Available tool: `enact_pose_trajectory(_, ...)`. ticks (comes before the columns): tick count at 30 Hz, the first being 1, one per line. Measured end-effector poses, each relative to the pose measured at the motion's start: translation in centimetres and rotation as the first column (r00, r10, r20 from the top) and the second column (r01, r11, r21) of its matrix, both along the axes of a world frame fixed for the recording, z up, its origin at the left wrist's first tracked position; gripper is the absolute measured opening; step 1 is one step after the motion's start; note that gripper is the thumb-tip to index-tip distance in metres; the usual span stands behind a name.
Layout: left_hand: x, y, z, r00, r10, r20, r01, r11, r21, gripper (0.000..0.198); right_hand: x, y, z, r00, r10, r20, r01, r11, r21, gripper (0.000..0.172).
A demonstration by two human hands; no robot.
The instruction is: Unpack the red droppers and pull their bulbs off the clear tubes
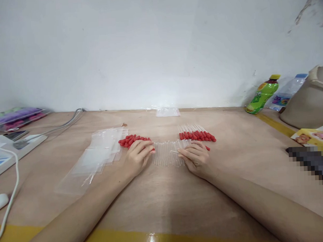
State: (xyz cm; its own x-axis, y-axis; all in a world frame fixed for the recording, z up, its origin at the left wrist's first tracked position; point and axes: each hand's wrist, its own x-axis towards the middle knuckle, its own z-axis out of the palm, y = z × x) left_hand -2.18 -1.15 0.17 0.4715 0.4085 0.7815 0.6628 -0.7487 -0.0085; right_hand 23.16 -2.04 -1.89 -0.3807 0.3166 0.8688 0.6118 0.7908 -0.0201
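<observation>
My left hand (138, 157) is closed in a pinch, and a bit of a red rubber bulb shows at its fingertips. Just behind it lies a pile of loose red rubber bulbs (130, 139). My right hand (196, 158) pinches a thin clear tube (174, 152), whose end points left toward my left hand. Between the hands, a row of clear thin tubes (165, 154) lies side by side on the table. Beyond my right hand are several droppers (196, 135), red bulbs nearer me and clear tips pointing away. Another red bulb (207, 148) shows beside my right knuckles, partly hidden.
Clear plastic bags (95, 155) lie fanned out on the left, with another small bag (168, 112) by the wall. A power strip (19, 150) with cables is far left. Rightward stand a green bottle (262, 95), a clear bottle (289, 92) and a beige container (306, 101).
</observation>
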Motion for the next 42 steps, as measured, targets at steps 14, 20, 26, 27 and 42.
enact_pose_trajectory(14,-3.4,2.7,0.8,0.925,0.377,-0.047,-0.380,0.917,-0.120,0.021,-0.3,0.2,0.6,0.938,-0.335,-0.090,0.325,0.940,-0.107,0.009)
enact_pose_trajectory(20,-3.2,2.6,0.7,0.874,0.448,-0.187,-0.459,0.889,-0.013,0.020,0.0,-0.1,0.5,0.912,-0.405,-0.063,0.398,0.912,-0.102,0.009)
enact_pose_trajectory(26,-2.7,2.0,0.7,0.898,0.429,-0.096,-0.425,0.903,0.067,0.017,-0.1,0.1,0.2,0.922,-0.388,-0.010,0.385,0.917,-0.107,0.010)
enact_pose_trajectory(27,-2.6,1.9,0.6,0.905,0.417,-0.081,-0.411,0.908,0.081,0.016,-0.2,0.1,0.2,0.926,-0.377,0.002,0.375,0.920,-0.115,0.010)
enact_pose_trajectory(42,-1.0,1.0,0.5,0.950,0.309,-0.047,-0.298,0.940,0.169,0.008,-0.4,-0.5,0.9,0.946,-0.316,0.076,0.325,0.926,-0.193,0.030)
